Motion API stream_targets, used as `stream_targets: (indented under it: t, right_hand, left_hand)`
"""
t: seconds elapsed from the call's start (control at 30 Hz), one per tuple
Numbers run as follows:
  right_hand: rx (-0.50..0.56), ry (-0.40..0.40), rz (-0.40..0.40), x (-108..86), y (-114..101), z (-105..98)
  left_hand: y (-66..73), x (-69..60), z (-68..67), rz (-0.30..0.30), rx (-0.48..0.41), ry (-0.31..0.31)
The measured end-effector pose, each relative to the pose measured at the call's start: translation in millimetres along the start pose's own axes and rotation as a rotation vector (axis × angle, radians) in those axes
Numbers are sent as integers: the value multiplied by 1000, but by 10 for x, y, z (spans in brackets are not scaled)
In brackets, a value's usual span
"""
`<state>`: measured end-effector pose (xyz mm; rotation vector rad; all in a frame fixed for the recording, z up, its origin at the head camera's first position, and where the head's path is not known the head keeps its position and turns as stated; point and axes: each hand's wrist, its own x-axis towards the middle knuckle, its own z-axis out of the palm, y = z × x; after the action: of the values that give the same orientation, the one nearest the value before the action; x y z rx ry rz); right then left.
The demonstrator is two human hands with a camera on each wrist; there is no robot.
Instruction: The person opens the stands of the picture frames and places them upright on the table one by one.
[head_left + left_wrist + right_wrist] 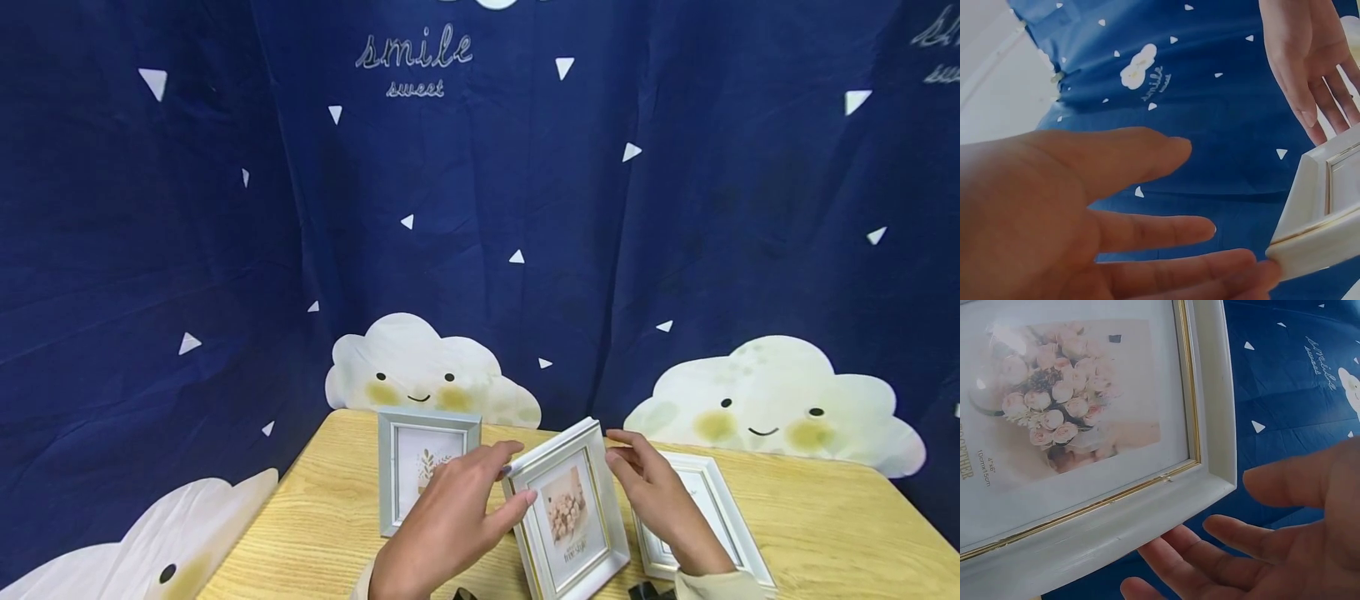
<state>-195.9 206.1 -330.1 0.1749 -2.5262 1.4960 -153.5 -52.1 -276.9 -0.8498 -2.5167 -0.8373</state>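
Note:
A white picture frame (pixel 572 517) with a gold inner line and a flower photo stands tilted between the two hands in the head view. My left hand (pixel 453 517) is at its left side, fingers extended. In the left wrist view, its lower fingertips touch the corner of the white frame (pixel 1316 206). On the other side is my right hand (pixel 663 504), its fingers loosely bent. The right wrist view shows the right hand's fingers (pixel 1229 556) at the border of the frame (pixel 1219 425), some tips partly behind it; the thumb stays apart from it.
A grey-blue frame (pixel 386 475) with a leaf print stands upright at the left, partly behind the left hand. Another white frame (pixel 738 533) lies to the right, partly covered by the right hand. The wooden table (pixel 832 533) meets a dark blue curtain (pixel 465 183) behind.

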Motion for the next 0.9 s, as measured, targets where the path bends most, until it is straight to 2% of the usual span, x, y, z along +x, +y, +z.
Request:
stream_targets:
  t: [0.13,0.37,0.57,0.67,0.9]
  right_hand:
    - [-15,8,0,-8,-1,1]
    - [-36,15,-30,-20,-18,-15]
    - [-56,19,-23,-27,-36,-26]
    - [-60,17,-16,-35,-39,-37]
    - [-107,-3,-13,-45,-43,-85]
  left_hand:
    - [3,1,13,-12,-8,2]
    - [1,18,20,9,6,8]
    - [-36,32,55,10,26,23]
    - [-67,49,86,9,43,35]
    - [-147,114,168,50,49,86]
